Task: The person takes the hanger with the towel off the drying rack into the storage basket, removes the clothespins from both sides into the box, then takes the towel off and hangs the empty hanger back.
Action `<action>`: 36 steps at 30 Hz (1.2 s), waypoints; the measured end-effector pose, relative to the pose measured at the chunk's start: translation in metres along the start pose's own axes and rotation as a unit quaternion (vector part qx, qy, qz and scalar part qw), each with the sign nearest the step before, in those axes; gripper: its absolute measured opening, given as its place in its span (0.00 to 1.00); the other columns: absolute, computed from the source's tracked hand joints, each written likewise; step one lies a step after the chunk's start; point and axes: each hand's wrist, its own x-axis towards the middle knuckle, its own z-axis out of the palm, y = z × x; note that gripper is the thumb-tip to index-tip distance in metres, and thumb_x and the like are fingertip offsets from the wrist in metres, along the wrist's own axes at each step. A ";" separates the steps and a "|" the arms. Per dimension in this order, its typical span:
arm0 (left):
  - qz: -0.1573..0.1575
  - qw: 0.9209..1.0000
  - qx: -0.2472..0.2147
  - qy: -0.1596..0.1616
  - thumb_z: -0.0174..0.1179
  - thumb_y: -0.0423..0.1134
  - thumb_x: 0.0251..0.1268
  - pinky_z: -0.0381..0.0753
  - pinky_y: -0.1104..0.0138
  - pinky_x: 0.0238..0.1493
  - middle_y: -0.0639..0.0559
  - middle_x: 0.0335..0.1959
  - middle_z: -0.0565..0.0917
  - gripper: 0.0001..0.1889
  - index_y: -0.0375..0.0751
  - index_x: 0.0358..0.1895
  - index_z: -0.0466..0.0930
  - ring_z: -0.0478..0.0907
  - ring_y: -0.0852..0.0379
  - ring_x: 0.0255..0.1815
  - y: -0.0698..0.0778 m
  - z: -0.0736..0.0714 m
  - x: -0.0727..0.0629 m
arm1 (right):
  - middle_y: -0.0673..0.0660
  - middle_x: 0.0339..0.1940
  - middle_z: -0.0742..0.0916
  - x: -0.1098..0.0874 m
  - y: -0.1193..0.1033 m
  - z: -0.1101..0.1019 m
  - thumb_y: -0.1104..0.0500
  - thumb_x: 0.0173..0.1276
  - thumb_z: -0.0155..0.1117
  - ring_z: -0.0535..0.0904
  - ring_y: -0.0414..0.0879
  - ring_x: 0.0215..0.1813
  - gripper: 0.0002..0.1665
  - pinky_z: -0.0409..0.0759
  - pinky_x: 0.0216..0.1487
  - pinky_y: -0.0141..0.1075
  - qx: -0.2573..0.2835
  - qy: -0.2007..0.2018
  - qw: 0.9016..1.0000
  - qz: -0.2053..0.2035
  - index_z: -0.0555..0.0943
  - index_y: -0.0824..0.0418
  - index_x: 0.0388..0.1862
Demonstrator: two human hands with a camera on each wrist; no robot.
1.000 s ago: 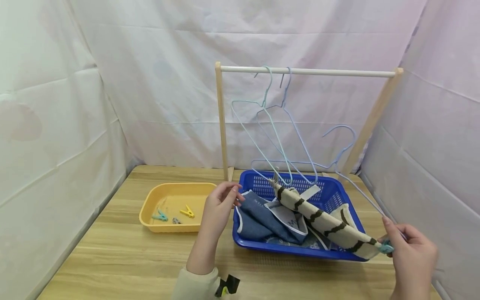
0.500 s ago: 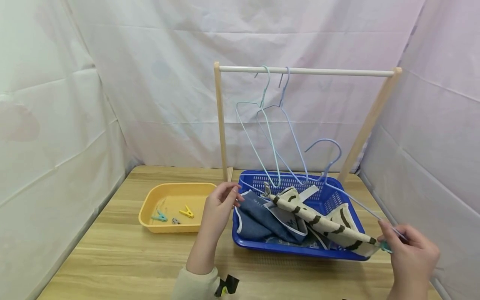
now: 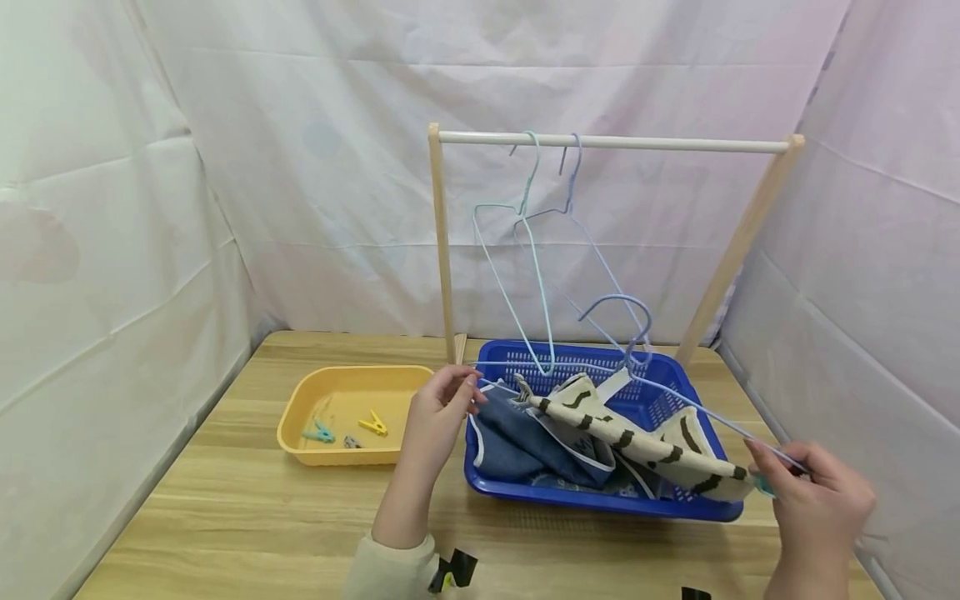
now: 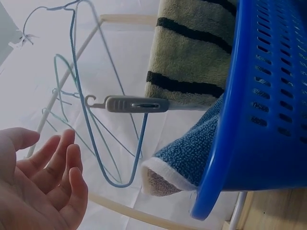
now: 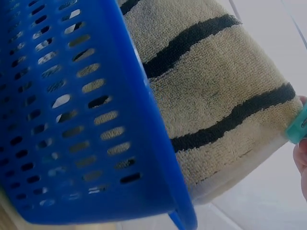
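My right hand (image 3: 821, 492) pinches the right end of a pale blue wire hanger (image 3: 649, 318) and the corner of a beige towel with dark stripes (image 3: 637, 442). A teal clothespin (image 5: 298, 125) sits at that corner, partly behind the fingers. On the towel's other corner is a grey clothespin (image 4: 136, 104). The towel slopes across a blue basket (image 3: 570, 497), partly inside it. Left of the basket, my left hand (image 3: 442, 408) has its fingers loosely bent around nothing. The hanger's left end lies near its fingertips in the head view.
A wooden rack with a white rail (image 3: 675, 144) stands behind, carrying a mint hanger (image 3: 542, 283) and another blue hanger (image 3: 603, 254). The basket also contains a dark blue towel (image 3: 510, 437). At left, a yellow tray (image 3: 296, 446) holds several clothespins (image 3: 373, 425).
The held hanger has come down and shifted left, its hook dropping toward the basket. The towel's left end sank along with it. My right hand moved slightly left; my left hand stayed put.
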 end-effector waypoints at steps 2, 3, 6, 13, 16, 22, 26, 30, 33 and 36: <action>0.004 1.000 0.005 -0.001 0.54 0.36 0.73 0.82 0.49 0.40 0.48 0.29 0.84 0.08 0.37 0.45 0.81 0.81 0.42 0.32 0.000 0.000 0.000 | 0.42 0.11 0.81 0.002 -0.003 0.003 0.75 0.46 0.77 0.66 0.26 0.14 0.19 0.62 0.20 0.17 0.004 -0.002 1.000 -0.009 0.76 0.66 0.08; 0.005 1.000 0.007 -0.002 0.55 0.36 0.73 0.82 0.49 0.40 0.48 0.29 0.84 0.08 0.38 0.46 0.81 0.81 0.43 0.32 0.000 0.000 0.000 | 0.43 0.11 0.81 0.004 -0.005 0.005 0.74 0.46 0.78 0.65 0.26 0.14 0.20 0.62 0.21 0.16 0.004 -0.004 1.000 -0.012 0.76 0.64 0.08; 0.015 1.000 0.019 -0.005 0.55 0.35 0.72 0.82 0.56 0.39 0.47 0.30 0.84 0.08 0.37 0.46 0.81 0.81 0.45 0.33 -0.001 0.001 0.001 | 0.45 0.11 0.81 0.007 -0.013 0.010 0.73 0.46 0.78 0.67 0.25 0.15 0.20 0.64 0.22 0.16 0.013 -0.003 1.000 -0.022 0.76 0.63 0.08; 0.020 0.999 0.025 -0.009 0.57 0.35 0.71 0.80 0.66 0.40 0.46 0.37 0.85 0.07 0.36 0.45 0.82 0.81 0.45 0.38 0.000 0.002 0.001 | 0.41 0.12 0.77 0.007 -0.026 0.021 0.59 0.49 0.82 0.63 0.26 0.18 0.29 0.59 0.23 0.16 0.012 -0.023 0.998 -0.057 0.72 0.73 0.08; 0.013 1.000 0.014 -0.007 0.57 0.35 0.71 0.81 0.62 0.44 0.48 0.39 0.84 0.07 0.38 0.45 0.82 0.80 0.46 0.41 0.002 0.001 0.001 | 0.43 0.11 0.75 0.005 -0.028 0.027 0.51 0.48 0.82 0.62 0.27 0.19 0.34 0.58 0.23 0.16 0.023 -0.031 0.996 -0.081 0.71 0.74 0.08; 0.018 0.999 0.029 0.005 0.57 0.38 0.71 0.80 0.59 0.46 0.50 0.40 0.85 0.08 0.40 0.46 0.82 0.81 0.49 0.42 0.008 -0.005 0.000 | 0.45 0.09 0.73 0.006 -0.033 0.039 0.44 0.49 0.80 0.60 0.28 0.17 0.37 0.55 0.23 0.16 0.025 -0.030 0.990 -0.135 0.71 0.71 0.06; 0.024 0.999 0.045 0.015 0.58 0.37 0.70 0.80 0.60 0.44 0.51 0.39 0.85 0.07 0.40 0.46 0.83 0.80 0.52 0.41 0.008 -0.008 0.003 | 0.47 0.07 0.70 0.007 -0.040 0.043 0.38 0.50 0.77 0.57 0.29 0.15 0.40 0.51 0.22 0.18 -0.001 -0.015 0.984 -0.175 0.71 0.69 0.05; 0.030 0.997 0.063 0.019 0.59 0.37 0.70 0.80 0.61 0.44 0.51 0.38 0.85 0.07 0.40 0.45 0.83 0.80 0.55 0.40 0.005 -0.009 0.006 | 0.52 0.06 0.70 0.009 -0.044 0.046 0.39 0.50 0.77 0.57 0.30 0.16 0.41 0.52 0.23 0.17 0.003 0.012 0.984 -0.180 0.69 0.70 0.04; 0.025 0.997 0.068 0.030 0.60 0.37 0.69 0.80 0.61 0.44 0.52 0.39 0.85 0.07 0.41 0.45 0.83 0.80 0.55 0.40 0.002 -0.011 0.008 | 0.55 0.05 0.70 0.012 -0.045 0.052 0.40 0.48 0.79 0.59 0.29 0.16 0.42 0.54 0.24 0.16 0.009 0.045 0.984 -0.175 0.68 0.71 0.03; 0.020 0.997 0.068 0.040 0.60 0.37 0.69 0.80 0.60 0.44 0.52 0.39 0.85 0.07 0.41 0.46 0.83 0.80 0.54 0.40 0.001 -0.013 0.009 | 0.55 0.04 0.71 0.016 -0.044 0.058 0.42 0.44 0.82 0.60 0.27 0.16 0.42 0.54 0.24 0.16 0.025 0.078 0.983 -0.164 0.68 0.72 0.02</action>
